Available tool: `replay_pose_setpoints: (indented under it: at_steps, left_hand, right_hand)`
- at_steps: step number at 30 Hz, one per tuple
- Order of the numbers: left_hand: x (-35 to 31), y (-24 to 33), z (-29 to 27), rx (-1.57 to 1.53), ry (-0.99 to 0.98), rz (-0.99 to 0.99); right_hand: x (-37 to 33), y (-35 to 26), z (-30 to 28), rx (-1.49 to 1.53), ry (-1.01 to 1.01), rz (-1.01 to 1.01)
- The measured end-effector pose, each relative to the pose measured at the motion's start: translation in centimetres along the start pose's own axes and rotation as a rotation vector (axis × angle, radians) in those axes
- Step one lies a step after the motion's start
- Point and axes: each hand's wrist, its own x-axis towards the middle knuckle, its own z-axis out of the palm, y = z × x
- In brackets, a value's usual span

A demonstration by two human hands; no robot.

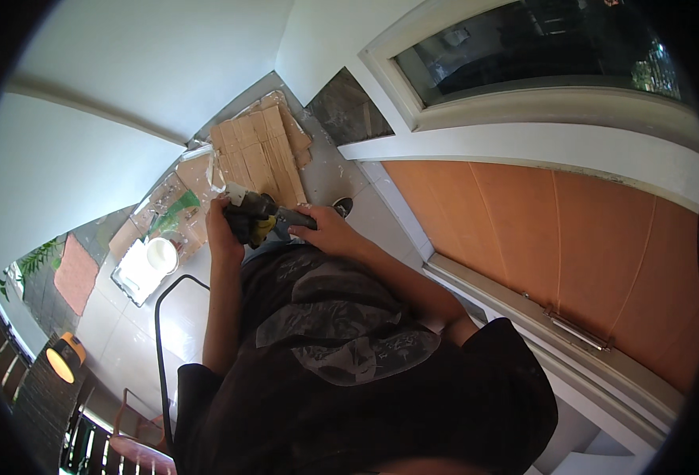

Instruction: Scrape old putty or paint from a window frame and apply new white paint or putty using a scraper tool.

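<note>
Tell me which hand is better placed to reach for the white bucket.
Probably the left hand: the white bucket stands on its side, while the right hand is farther across. Both hands are on the power tool, so the left would likely need to let go first.

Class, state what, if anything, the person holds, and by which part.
A dark handheld tool: the left hand grips its bulky end, the right hand its narrower grey end.
</note>
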Motion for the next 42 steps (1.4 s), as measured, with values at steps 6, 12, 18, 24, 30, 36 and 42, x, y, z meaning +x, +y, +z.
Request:
replay_pose_setpoints:
  at_steps: [6,12,18,24,30,36,42]
  left_hand:
    - [1.2,-1.1,-1.1,0.022,0.022,0.108]
    - [2.4,-3.0,-2.8,-0.113,0.08,0.16]
    - [7.1,-7.3,-9.4,-0.371,0.328,0.138]
    - [5.6,-9.1,-14.3,-0.572,0.634,0.057]
    - [2.3,-9.5,-18.1,-0.782,0.656,0.224]
    - [0.7,-8.8,-17.4,-0.78,0.833,0.268]
    - [4.8,-9.7,-18.2,-0.602,1.089,0.346]
  right_hand:
    - [1.0,-1.2,0.2,0.107,-0.189,0.316]
    - [2.5,-1.2,2.7,-0.131,-0.255,0.04]
    - [5.9,-0.7,4.7,-0.19,-0.571,0.323]
    - [10.8,-0.1,6.2,-0.222,-0.784,0.291]
    - [13.9,0.1,8.2,-0.214,-0.926,0.276]
    - [15.5,1.7,10.2,-0.12,-1.095,0.355]
    - [17.7,0.1,11.4,-0.208,-1.237,0.325]
